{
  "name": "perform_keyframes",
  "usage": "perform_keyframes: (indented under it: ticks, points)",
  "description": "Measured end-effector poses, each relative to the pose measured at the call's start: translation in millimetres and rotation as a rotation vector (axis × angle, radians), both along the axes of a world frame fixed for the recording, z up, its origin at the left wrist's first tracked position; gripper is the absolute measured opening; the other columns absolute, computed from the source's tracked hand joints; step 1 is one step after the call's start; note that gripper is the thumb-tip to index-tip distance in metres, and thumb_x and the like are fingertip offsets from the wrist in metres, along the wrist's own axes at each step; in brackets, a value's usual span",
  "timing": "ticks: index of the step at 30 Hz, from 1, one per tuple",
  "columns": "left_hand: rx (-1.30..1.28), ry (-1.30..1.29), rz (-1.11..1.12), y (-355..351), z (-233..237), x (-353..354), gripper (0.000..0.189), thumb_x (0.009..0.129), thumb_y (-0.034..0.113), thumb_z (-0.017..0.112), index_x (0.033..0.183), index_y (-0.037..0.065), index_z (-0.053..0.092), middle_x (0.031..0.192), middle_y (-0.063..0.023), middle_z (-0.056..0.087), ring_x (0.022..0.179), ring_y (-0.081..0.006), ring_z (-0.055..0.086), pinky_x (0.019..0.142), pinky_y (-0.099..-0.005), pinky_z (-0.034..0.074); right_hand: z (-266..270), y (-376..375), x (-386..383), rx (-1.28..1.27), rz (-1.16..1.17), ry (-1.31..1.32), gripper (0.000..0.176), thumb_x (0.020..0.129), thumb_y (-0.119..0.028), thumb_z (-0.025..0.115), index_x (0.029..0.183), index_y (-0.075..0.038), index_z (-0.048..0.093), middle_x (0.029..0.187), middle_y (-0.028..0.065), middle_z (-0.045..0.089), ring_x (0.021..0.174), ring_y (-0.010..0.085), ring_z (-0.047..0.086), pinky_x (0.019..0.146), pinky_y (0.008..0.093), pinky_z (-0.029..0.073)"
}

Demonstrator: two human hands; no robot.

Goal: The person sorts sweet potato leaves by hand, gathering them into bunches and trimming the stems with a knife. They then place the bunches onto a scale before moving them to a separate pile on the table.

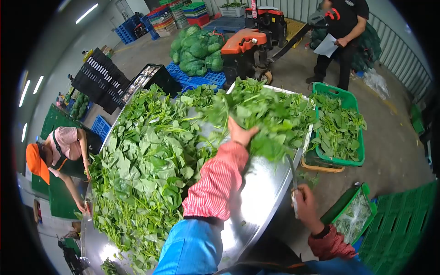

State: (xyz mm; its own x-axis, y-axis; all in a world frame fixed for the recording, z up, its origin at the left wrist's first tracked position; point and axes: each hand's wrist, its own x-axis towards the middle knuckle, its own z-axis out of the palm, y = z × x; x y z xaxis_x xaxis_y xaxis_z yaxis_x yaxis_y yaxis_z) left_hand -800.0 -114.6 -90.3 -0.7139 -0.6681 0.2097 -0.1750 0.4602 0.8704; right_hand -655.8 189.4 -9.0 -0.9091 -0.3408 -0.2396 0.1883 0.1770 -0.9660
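Note:
My left hand (242, 134), in a red-and-white striped sleeve, reaches over the metal table (259, 192) and grips a bunch of leafy greens (270, 123). Leaves hide part of its fingers, and the bunch is blurred. Behind it, more greens lie in a white crate (313, 133) at the table's far end. My right hand (308, 208) is low beside the table's right edge, closed around the pale handle of a sickle (292, 172) whose thin curved blade points up. A large heap of loose greens (146, 160) covers the table's left side.
A green crate (360, 137) of greens stands beyond the table's right edge. Green pallets (398, 224) lie lower right. Across the table, a co-worker (68, 151) in an orange cap touches the heap. Another person (346, 36) holds paper near an orange pallet jack (245, 41).

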Motion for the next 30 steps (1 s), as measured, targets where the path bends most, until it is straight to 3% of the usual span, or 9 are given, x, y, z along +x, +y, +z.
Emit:
perform_keyframes:
  ticks: [2,6,10,14,18,21,22,26,30]
  points:
    - [0.517,0.132,-0.232,-5,35,-21,0.117,0.061,0.019,0.085,0.146,0.002,0.005,0.143,-0.0264,0.028,0.129,-0.0363,0.036,0.107,-0.0377,0.032,4,-9,3,-0.063,0.012,-0.007,0.01,0.095,-0.012,0.045,0.096,-0.003,0.05,0.073,0.0017,0.052,0.059,0.0074,0.05,0.054,0.0227,0.042]
    - [0.235,0.174,-0.192,1,16,23,0.076,0.074,0.012,0.076,0.138,-0.001,0.036,0.123,-0.0169,0.054,0.115,-0.0233,0.05,0.097,-0.0334,0.041,17,-34,4,-0.05,0.103,0.115,0.008,0.093,-0.009,0.051,0.096,-0.002,0.053,0.068,-0.0021,0.05,0.059,0.0034,0.045,0.052,0.0219,0.038]
    - [0.387,0.019,-0.015,36,26,170,0.026,0.085,0.016,0.065,0.103,-0.002,0.061,0.093,-0.0061,0.065,0.086,-0.0135,0.059,0.081,-0.0268,0.047,24,-67,6,0.139,0.328,0.441,0.013,0.091,-0.014,0.053,0.099,-0.004,0.056,0.073,0.0088,0.059,0.063,0.0208,0.059,0.056,0.032,0.045]
    - [1.013,-0.066,0.045,65,41,326,0.027,0.094,0.022,0.05,0.095,-0.001,0.063,0.076,-0.0024,0.061,0.071,-0.0103,0.057,0.065,-0.0252,0.045,22,-100,18,0.231,0.744,0.91,0.013,0.083,-0.017,0.061,0.09,-0.007,0.057,0.079,0.0086,0.059,0.072,0.0265,0.061,0.063,0.0385,0.048]
    - [0.708,-0.267,0.156,74,76,437,0.029,0.096,0.018,0.042,0.116,0.001,0.054,0.071,-0.0043,0.059,0.067,-0.0114,0.056,0.063,-0.0257,0.044,-42,-111,30,0.432,1.087,1.205,0.017,0.075,-0.02,0.067,0.08,-0.008,0.057,0.073,0.008,0.053,0.071,0.027,0.057,0.062,0.039,0.047]
    - [0.435,-0.293,0.216,81,63,502,0.044,0.095,0.014,0.044,0.138,0.009,0.035,0.077,-0.0075,0.063,0.073,-0.0151,0.06,0.071,-0.0265,0.047,2,-149,50,0.342,1.156,1.249,0.022,0.07,-0.022,0.071,0.077,-0.007,0.056,0.076,0.01,0.053,0.075,0.0278,0.055,0.064,0.0394,0.045]
    - [0.381,-0.226,0.299,85,56,517,0.046,0.092,0.016,0.05,0.136,0.01,0.038,0.085,-0.0136,0.066,0.08,-0.0288,0.065,0.077,-0.0354,0.049,17,-168,58,0.308,1.172,1.262,0.023,0.07,-0.022,0.072,0.077,-0.007,0.056,0.077,0.0104,0.053,0.076,0.028,0.055,0.064,0.0396,0.045]
    - [0.444,-0.178,0.433,98,50,562,0.037,0.089,0.011,0.056,0.125,0.007,0.051,0.09,-0.0109,0.067,0.082,-0.0202,0.064,0.078,-0.0303,0.049,83,-262,111,-0.005,1.2,1.329,0.032,0.066,-0.019,0.072,0.089,-0.002,0.057,0.08,0.0124,0.052,0.078,0.0314,0.053,0.068,0.0406,0.044]
    - [0.654,-0.009,0.523,106,56,580,0.027,0.091,0.003,0.053,0.118,0.0,0.056,0.087,-0.0007,0.06,0.081,-0.0061,0.054,0.075,-0.02,0.045,92,-336,177,0.06,1.312,1.68,0.047,0.073,-0.018,0.066,0.114,0.0,0.053,0.101,0.0137,0.055,0.103,0.0289,0.052,0.094,0.0369,0.04]
